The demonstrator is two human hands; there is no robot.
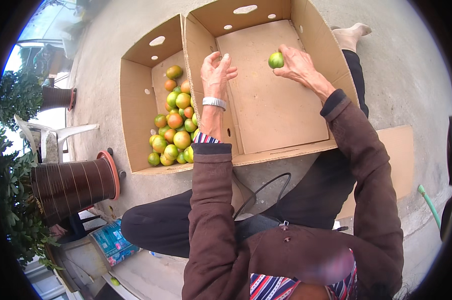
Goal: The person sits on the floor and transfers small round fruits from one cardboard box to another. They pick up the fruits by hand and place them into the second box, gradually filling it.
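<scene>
My right hand holds a mostly green tomato between thumb and fingers, above the larger cardboard box. The bottom of that box shows bare brown cardboard beneath my hands. My left hand, with a metal watch band at the wrist, is over the same box near its left wall. Its fingers are apart and hold nothing. To the left, a second cardboard box stands against the first, with many green-and-orange tomatoes heaped along its right side. My left forearm hides part of that heap.
Potted plants in brown ribbed pots and a white plastic chair stand at the left. A flat cardboard sheet lies on the concrete floor at the right, near a green hose. My bent legs flank the boxes.
</scene>
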